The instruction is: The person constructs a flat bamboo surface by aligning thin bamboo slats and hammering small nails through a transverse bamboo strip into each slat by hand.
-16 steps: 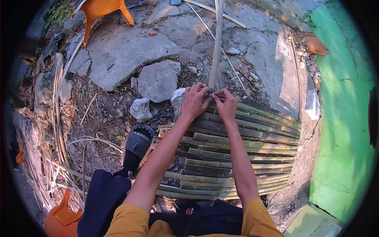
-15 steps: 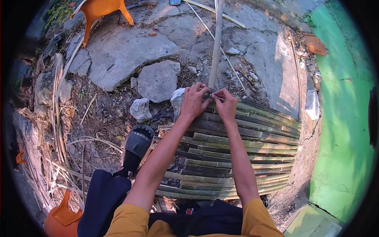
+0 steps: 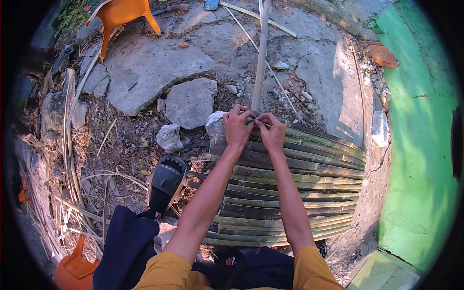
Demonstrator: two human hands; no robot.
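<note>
In front of me lies a panel of split bamboo slats (image 3: pixel 321 185), laid side by side, green and dark brown. My left hand (image 3: pixel 237 128) and my right hand (image 3: pixel 272 134) meet at its far edge, beside the near end of a long pale pole (image 3: pixel 261 63). The fingers of both hands are pinched, thumbs toward each other. What they hold is small and hidden by the fingertips. Both forearms reach over the slats, and the right one crosses them near their middle.
A dark clog (image 3: pixel 167 176) on my foot stands left of the slats. Broken concrete slabs (image 3: pixel 192 102) and white stones (image 3: pixel 169 137) lie beyond. An orange chair (image 3: pixel 121 14) stands far left, thin strips (image 3: pixel 72 145) lie at left, and a green wall (image 3: pixel 420 145) is at right.
My hands stay at the slats' far edge, with the fingertips now closer together. The small thing glimpsed between them earlier is now hidden. The whole view has shifted slightly.
</note>
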